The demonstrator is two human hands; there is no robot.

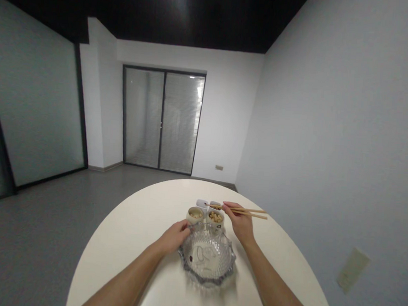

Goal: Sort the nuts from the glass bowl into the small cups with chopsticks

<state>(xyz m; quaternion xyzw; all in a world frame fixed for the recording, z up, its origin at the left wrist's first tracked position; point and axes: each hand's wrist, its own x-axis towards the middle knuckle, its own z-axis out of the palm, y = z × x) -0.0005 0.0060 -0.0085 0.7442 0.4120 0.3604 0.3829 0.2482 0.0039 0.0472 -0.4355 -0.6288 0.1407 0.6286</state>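
A cut-glass bowl sits on the round white table in front of me. My left hand grips its left rim, fingers curled on the edge. My right hand is closed on a pair of wooden chopsticks, held level with their tips pointing left over the small cups. Just beyond the bowl stand two small pale cups holding nuts, one on the left and one on the right, with a small white dish behind them.
The table's curved edge runs close on the left and far side, with grey floor beyond. A white wall stands close on the right. Glass doors with blinds are at the far end of the room.
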